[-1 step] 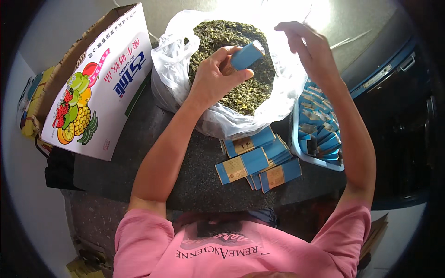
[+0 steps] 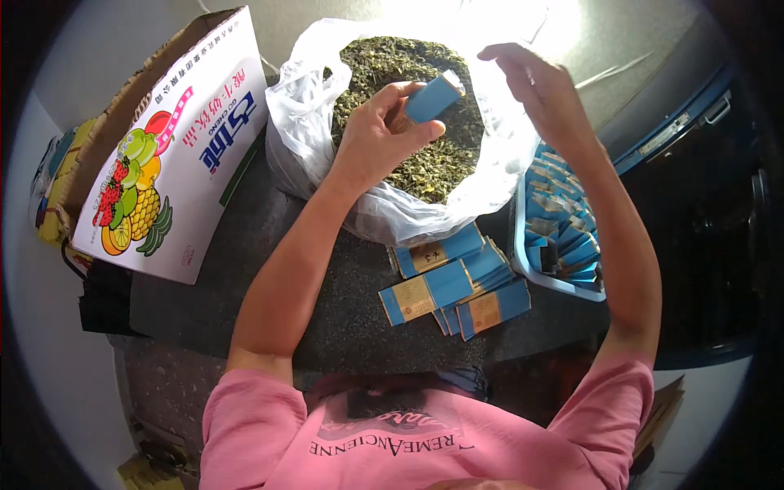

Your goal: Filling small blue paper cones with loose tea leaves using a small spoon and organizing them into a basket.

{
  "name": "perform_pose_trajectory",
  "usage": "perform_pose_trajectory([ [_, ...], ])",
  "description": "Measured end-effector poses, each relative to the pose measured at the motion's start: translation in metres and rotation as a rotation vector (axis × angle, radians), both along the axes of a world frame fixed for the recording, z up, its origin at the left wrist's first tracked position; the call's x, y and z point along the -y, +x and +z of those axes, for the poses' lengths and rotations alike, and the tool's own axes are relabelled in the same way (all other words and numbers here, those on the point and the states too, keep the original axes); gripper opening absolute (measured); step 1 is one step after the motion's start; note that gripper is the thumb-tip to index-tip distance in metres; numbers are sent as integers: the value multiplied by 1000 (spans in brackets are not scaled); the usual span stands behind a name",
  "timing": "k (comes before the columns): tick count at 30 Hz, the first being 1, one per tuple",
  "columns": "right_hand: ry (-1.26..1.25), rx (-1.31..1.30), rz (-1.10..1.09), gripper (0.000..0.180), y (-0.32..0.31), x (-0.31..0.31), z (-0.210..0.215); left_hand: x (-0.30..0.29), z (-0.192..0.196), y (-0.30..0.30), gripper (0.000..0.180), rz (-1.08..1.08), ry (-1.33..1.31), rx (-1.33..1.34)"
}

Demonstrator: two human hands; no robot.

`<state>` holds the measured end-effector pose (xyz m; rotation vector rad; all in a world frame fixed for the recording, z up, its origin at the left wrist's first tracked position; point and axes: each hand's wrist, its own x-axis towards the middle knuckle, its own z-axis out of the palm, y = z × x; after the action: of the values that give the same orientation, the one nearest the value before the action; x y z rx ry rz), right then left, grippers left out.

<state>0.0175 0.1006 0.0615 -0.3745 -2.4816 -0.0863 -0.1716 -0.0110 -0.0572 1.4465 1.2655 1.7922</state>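
My left hand point(image 2: 371, 143) is closed round a small blue paper packet point(image 2: 433, 100), tilted, its pale, crinkled top end pointing up and right. Below the packet lie dried green-brown leaves point(image 2: 429, 175), which fill a white plastic bag point(image 2: 298, 114) with its mouth spread wide. My right hand point(image 2: 545, 96) is raised beside the bag's right rim. Its fingers are partly stretched out and bent, with nothing visible in them. Several flat blue packets with tan labels point(image 2: 451, 282) lie overlapping on the dark table in front of the bag.
A light-blue basket point(image 2: 519, 253) under my right forearm holds several upright blue packets point(image 2: 559, 196). On the left stands a white carton point(image 2: 184, 163) with printed fruit. The dark speckled tabletop point(image 2: 343, 327) ends just before my body. A black case-like object point(image 2: 694, 196) is at right.
My right hand has shifted slightly down and left. My left hand and the packet in it look the same.
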Motion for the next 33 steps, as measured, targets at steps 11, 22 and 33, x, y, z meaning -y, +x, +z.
perform_pose_trajectory([
  [11, -357, 71, 17, 27, -10, 11, -24, -6, -4, 0, 42, -41, 73, 4],
  [22, -97, -205, -444, 20, 198, 82, 16, -16, -5, -7, 42, 62, 19, -166],
  [33, -97, -143, -1018, 12, 296, 149, -29, -9, -3, -3, 37, 76, -42, -200],
])
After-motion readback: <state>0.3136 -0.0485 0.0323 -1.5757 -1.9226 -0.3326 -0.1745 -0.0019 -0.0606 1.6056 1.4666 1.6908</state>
